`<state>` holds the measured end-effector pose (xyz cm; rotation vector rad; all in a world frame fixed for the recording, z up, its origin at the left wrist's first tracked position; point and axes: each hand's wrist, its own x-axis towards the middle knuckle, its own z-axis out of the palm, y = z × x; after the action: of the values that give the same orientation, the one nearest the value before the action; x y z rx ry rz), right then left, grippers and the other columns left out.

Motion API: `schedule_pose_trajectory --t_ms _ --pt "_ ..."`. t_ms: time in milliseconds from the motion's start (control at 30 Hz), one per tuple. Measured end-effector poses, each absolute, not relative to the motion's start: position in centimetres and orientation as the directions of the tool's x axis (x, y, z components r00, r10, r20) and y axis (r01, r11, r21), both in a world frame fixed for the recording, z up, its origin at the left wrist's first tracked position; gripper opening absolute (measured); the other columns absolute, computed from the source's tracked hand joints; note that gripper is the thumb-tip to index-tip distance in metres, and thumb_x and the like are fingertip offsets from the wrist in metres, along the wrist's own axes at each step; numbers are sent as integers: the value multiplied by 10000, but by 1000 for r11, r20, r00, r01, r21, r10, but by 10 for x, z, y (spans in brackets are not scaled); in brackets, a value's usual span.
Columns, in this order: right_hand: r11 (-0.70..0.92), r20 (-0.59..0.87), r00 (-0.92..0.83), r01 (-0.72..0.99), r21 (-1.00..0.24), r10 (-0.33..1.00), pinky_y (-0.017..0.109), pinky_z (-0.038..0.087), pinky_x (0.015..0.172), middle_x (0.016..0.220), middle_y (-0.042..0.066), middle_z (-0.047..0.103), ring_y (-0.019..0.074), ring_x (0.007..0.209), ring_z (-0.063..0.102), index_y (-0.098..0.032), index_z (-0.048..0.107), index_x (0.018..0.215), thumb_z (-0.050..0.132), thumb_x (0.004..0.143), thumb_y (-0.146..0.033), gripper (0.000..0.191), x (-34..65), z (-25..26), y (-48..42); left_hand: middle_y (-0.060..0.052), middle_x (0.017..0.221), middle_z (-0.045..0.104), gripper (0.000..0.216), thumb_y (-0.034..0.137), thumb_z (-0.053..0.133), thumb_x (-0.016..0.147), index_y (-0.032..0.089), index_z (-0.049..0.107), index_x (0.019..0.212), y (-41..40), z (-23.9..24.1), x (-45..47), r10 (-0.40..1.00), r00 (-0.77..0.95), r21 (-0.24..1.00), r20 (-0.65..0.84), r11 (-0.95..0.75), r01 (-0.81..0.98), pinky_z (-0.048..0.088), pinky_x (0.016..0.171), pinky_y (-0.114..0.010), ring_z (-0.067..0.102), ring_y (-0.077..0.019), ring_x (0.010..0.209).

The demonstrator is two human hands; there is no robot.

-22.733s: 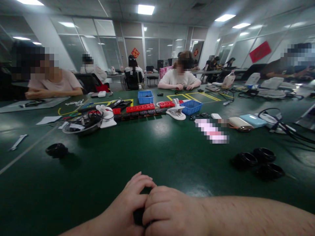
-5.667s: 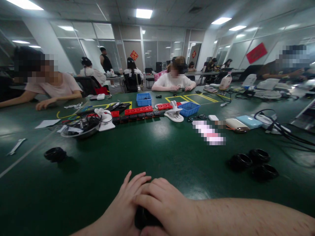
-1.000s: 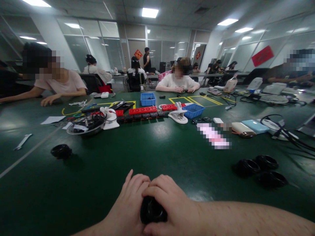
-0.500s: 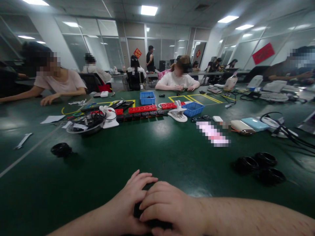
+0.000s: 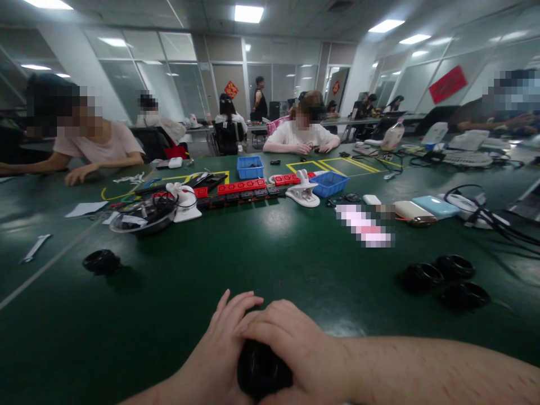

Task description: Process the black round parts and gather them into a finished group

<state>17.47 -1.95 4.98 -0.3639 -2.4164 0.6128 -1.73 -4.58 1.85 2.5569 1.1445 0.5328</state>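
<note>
At the near edge of the table (image 5: 295,264), left hand (image 5: 219,354) and right hand (image 5: 291,343) close curled fingers on a ring (image 5: 262,371); it looks stiff, light, best held by its rim.

The dark green smooth-topped table (image 5: 270,264) is reflecting the ceiling lights in soft patches, so it is showing a semi-gloss coating, not cloth. The round black plastic part (image 5: 262,371) is sitting between the bare-skinned left hand (image 5: 221,351) and right hand (image 5: 289,340), looking dull with a faint sheen. The three black plastic rings (image 5: 422,278) are catching thin highlights on their rims, while the lone black round piece (image 5: 101,261) is looking matt. The red plastic power strips (image 5: 240,186) and the white plastic clamp (image 5: 302,192) are shining glossily; the blue plastic mesh baskets (image 5: 250,167) are looking duller. The flat silvery metal spanner (image 5: 35,248) is gleaming palely — the white paper sheet (image 5: 84,208) is lying flat and matt.
</note>
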Motion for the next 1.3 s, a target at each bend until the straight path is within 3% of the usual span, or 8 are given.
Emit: schedule_pose_trajectory --t_ms 200,400,533,667,767,900,1067,1300 --pt "827 500 -745 122 -549 442 325 427 730 979 98 589 194 822 541 -142 442 1149 531 761 -470 516 172 42 -20 -52 937 544 517 366 704 561 203 514 1013 -49 22 -9 817 527 429 235 -574 698 182 1007 -630 544 -278 912" --pt "860 611 -726 -52 -507 316 305 442 766 942 77 589 166 832 539 -147 445 1126 429 770 -301 389 172 47 -16 -52 1117 502 449 163 704 514 212 591 945 -41 40 -11 807 585 610 80 -504 611 331 997 -459 450 -283 1085" --pt "874 597 -779 -141 -466 192 299 443 810 882 68 609 158 841 544 -134 478 1030 381 755 -234 309 171 45 -16 -34 1336 400 441 300 760 589 280 639 1012 -36 49 -17 716 693 599 -89 -517 611 232 1036 -527 290 -345 1254" --pt "877 512 -848 -139 -460 134 298 430 851 872 59 632 158 880 545 -139 503 960 374 750 -201 254 171 42 -17 -1 1398 371 403 481 671 712 366 607 1093 -33 57 -19 653 741 572 -155 -553 606 150 1039 -586 282 -333 1286" --pt "886 531 -834 -128 -445 147 312 411 897 914 72 630 168 935 544 -130 510 987 409 800 -288 265 173 48 -17 -11 1399 377 596 461 677 708 392 456 1256 -34 60 -19 638 758 574 -131 -575 583 129 1036 -607 292 -327 1288" --pt "904 523 -828 -48 -425 202 349 370 947 1046 116 594 185 1024 511 -100 486 1089 462 833 -407 400 177 59 -18 -88 1405 359 948 417 742 611 305 218 1393 -42 53 -16 653 751 542 -93 -600 589 65 1028 -641 278 -347 1291" --pt "840 456 -807 88 -535 375 350 420 858 1074 124 572 211 981 517 -103 477 1141 535 774 -521 559 174 55 -22 -182 1321 437 847 479 707 608 160 354 1309 -52 38 -4 811 585 465 -6 -516 719 106 995 -693 357 -408 1223" --pt "814 484 -772 73 -576 413 339 433 810 1015 105 575 196 911 519 -133 471 1124 575 777 -366 431 169 48 -25 -117 1016 549 587 387 728 559 132 540 1054 -51 40 1 854 520 501 16 -457 735 189 1022 -620 527 -313 1001"
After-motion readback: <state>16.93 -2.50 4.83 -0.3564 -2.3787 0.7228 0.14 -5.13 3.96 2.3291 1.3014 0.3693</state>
